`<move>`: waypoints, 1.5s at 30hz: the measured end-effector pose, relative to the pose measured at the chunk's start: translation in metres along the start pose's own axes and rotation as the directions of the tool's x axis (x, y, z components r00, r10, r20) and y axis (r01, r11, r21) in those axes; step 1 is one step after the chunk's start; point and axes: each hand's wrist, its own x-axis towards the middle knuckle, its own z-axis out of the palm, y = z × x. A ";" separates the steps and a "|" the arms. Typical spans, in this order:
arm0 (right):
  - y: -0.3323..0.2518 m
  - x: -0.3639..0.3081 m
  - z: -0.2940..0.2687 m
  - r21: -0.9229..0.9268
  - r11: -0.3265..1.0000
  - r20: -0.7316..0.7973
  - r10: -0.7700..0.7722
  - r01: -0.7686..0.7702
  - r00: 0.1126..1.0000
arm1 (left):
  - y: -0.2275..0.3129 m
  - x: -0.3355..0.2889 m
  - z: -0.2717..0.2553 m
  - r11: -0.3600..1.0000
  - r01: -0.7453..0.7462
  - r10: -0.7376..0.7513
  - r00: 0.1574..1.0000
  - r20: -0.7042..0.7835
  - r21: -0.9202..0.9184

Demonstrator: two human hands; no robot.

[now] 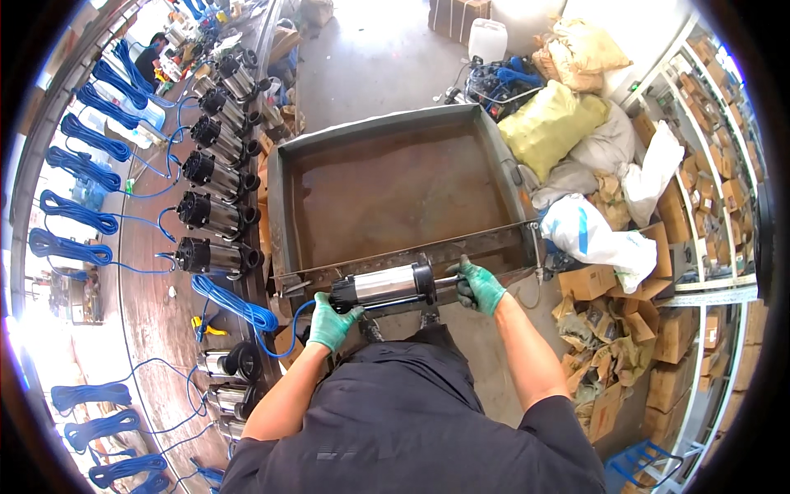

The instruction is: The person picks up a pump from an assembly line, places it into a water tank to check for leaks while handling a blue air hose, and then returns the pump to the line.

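A submersible pump [387,286] with a silver barrel and black ends lies level in front of my body, over the near edge of a water tank [395,123]. My left hand [331,323], in a green glove, is closed round the pump's left black end. At the other end a short metal rod [448,281] sticks out, and my gloved right hand [480,286] grips it. From the pump's left end a blue cable [284,346] runs to a coil [234,303] on the bench edge. My fingertips are partly hidden.
On the left bench [152,313] several similar pumps [210,212] lie in a row with blue cable coils. Yellow-handled pliers [212,328] lie near. Sacks [551,123] and cardboard boxes [588,282] crowd the right, beside shelving [695,296]. A person [150,62] is far left.
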 end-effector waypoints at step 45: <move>-0.001 0.025 -0.003 -0.504 0.864 -0.135 -0.078 -0.001 0.988 | -0.023 0.005 0.005 1.000 0.023 -0.023 1.000 -0.017 0.002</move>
